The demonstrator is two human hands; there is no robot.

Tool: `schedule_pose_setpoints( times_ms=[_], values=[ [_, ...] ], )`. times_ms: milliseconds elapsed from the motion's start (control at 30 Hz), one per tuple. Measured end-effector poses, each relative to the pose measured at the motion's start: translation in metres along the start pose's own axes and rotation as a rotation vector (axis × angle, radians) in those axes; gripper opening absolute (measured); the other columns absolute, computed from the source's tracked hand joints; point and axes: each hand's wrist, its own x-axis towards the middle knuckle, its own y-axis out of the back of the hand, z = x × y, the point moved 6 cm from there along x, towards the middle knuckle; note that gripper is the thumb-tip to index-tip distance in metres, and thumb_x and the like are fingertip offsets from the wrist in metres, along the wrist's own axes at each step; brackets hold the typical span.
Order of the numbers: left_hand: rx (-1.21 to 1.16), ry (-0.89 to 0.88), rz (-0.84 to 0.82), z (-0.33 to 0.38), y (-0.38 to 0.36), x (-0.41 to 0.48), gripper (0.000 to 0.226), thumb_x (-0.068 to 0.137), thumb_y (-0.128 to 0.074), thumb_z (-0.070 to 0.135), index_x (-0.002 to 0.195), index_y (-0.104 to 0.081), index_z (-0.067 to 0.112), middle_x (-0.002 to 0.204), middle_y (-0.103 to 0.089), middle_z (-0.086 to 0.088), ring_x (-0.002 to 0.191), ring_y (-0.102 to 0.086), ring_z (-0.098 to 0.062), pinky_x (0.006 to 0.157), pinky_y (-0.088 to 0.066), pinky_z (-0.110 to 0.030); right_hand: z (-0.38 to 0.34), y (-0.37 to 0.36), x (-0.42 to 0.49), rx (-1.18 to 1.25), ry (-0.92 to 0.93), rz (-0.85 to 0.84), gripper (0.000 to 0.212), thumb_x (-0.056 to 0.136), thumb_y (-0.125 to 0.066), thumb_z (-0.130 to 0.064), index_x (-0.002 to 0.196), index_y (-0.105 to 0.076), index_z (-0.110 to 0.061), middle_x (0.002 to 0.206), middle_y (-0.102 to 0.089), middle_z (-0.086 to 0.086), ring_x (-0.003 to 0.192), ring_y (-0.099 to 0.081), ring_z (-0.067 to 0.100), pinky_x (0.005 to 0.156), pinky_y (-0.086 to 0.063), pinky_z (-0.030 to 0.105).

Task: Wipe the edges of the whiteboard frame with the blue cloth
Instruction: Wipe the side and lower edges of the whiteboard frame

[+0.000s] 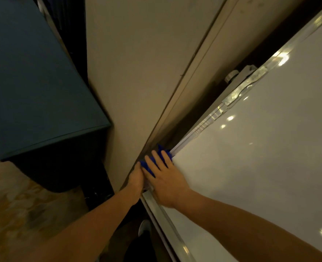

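Glossy whiteboard (260, 148); both hands press crumpled blue cloth (157, 160) on its metal corner.

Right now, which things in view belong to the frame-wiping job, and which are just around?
Part of the job:
- blue cloth, pressed to the frame corner
- whiteboard frame
- right hand, flat on the cloth
- left hand, at the frame's outer edge beside the cloth

Just around:
- blue-covered table
- beige wall
- patterned carpet
- frame bracket

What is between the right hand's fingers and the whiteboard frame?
In the head view, the blue cloth lies between them: the right hand presses it onto the whiteboard frame at the edge.
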Motion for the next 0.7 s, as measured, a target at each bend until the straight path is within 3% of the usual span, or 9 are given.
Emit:
schedule_pose_setpoints(
  times_ms=[100, 133, 200, 300, 367, 500, 567, 633, 700],
  values=[
    [0.191, -0.095, -0.082, 0.001, -0.001, -0.002, 0.058, 0.096, -0.036, 0.061, 0.117, -0.068, 0.017, 0.103, -0.074, -0.008, 0.097, -0.070, -0.025, 0.089, -0.055, -0.046, 0.013, 0.000, 0.004, -0.086, -0.057, -0.048, 0.066, 0.093, -0.018, -0.049, 0.153, -0.024, -0.022, 0.164, -0.006, 0.013, 0.146, 0.015, 0.042, 0.113, 0.017, 0.060],
    [0.305, -0.174, -0.136, 0.005, -0.004, -0.005, 0.067, 0.090, -0.037, 0.069, 0.118, -0.068, 0.017, 0.110, -0.072, -0.012, 0.104, -0.067, -0.028, 0.097, -0.051, -0.051, 0.025, 0.006, 0.004, -0.126, -0.061, -0.042, 0.065, 0.093, -0.023, -0.048, 0.153, -0.025, -0.023, 0.164, -0.005, 0.012, 0.146, 0.014, 0.042, 0.113, 0.015, 0.061],
    [0.609, -0.338, -0.218, 0.009, -0.009, -0.013, 0.095, 0.076, -0.032, 0.089, 0.120, -0.065, 0.011, 0.118, -0.068, -0.016, 0.109, -0.063, -0.029, 0.101, -0.046, -0.054, 0.061, 0.023, 0.000, -0.174, -0.104, -0.021, 0.069, 0.087, -0.052, -0.044, 0.150, -0.033, -0.022, 0.163, -0.011, 0.012, 0.147, 0.010, 0.042, 0.113, 0.013, 0.063],
    [0.954, -0.408, -0.188, 0.013, -0.014, -0.017, 0.120, 0.066, -0.028, 0.097, 0.150, -0.033, 0.013, 0.155, -0.037, -0.009, 0.139, -0.038, -0.025, 0.117, -0.029, -0.041, 0.107, 0.046, -0.018, -0.152, -0.265, 0.063, 0.080, 0.075, -0.070, -0.041, 0.147, -0.040, -0.023, 0.162, -0.017, 0.013, 0.147, 0.007, 0.045, 0.114, 0.006, 0.065],
    [1.092, -0.456, -0.209, 0.009, -0.020, -0.018, 0.119, 0.068, -0.033, 0.095, 0.156, -0.014, 0.018, 0.163, -0.021, -0.003, 0.147, -0.024, -0.023, 0.119, -0.024, -0.041, 0.095, 0.044, -0.027, -0.108, -0.298, 0.099, 0.076, 0.081, -0.060, -0.048, 0.150, -0.034, -0.029, 0.163, -0.011, 0.013, 0.146, 0.011, 0.046, 0.114, 0.002, 0.066],
    [1.300, -0.617, -0.286, 0.003, -0.034, -0.021, 0.107, 0.071, -0.045, 0.074, 0.156, -0.007, 0.022, 0.159, -0.025, -0.006, 0.142, -0.033, -0.028, 0.112, -0.036, -0.047, 0.032, 0.006, -0.023, -0.058, -0.177, -0.066, 0.060, 0.098, -0.015, -0.057, 0.153, -0.018, -0.036, 0.163, 0.007, 0.008, 0.144, 0.025, 0.041, 0.113, 0.011, 0.062],
    [1.340, -0.529, -0.240, 0.000, -0.026, -0.019, 0.121, 0.065, -0.045, 0.087, 0.156, 0.000, 0.020, 0.163, -0.015, -0.003, 0.147, -0.022, -0.028, 0.117, -0.029, -0.048, 0.045, 0.008, -0.019, -0.120, -0.179, -0.073, 0.058, 0.098, -0.021, -0.057, 0.153, -0.017, -0.038, 0.163, 0.010, 0.008, 0.143, 0.027, 0.043, 0.112, 0.011, 0.064],
    [1.353, -0.448, -0.218, -0.003, -0.020, -0.017, 0.134, 0.059, -0.042, 0.098, 0.156, 0.006, 0.019, 0.166, -0.006, -0.003, 0.150, -0.012, -0.026, 0.120, -0.022, -0.049, 0.073, 0.017, -0.021, -0.204, -0.194, -0.062, 0.065, 0.092, -0.040, -0.057, 0.151, -0.020, -0.038, 0.163, 0.009, 0.012, 0.142, 0.025, 0.047, 0.111, 0.010, 0.067],
    [1.353, -0.452, -0.207, 0.000, -0.023, -0.018, 0.136, 0.058, -0.040, 0.100, 0.155, 0.007, 0.018, 0.166, -0.005, -0.003, 0.150, -0.012, -0.025, 0.120, -0.022, -0.050, 0.100, 0.028, -0.029, -0.206, -0.285, -0.015, 0.066, 0.091, -0.041, -0.055, 0.151, -0.021, -0.035, 0.162, 0.009, 0.012, 0.143, 0.023, 0.047, 0.112, 0.008, 0.066]
  ],
)
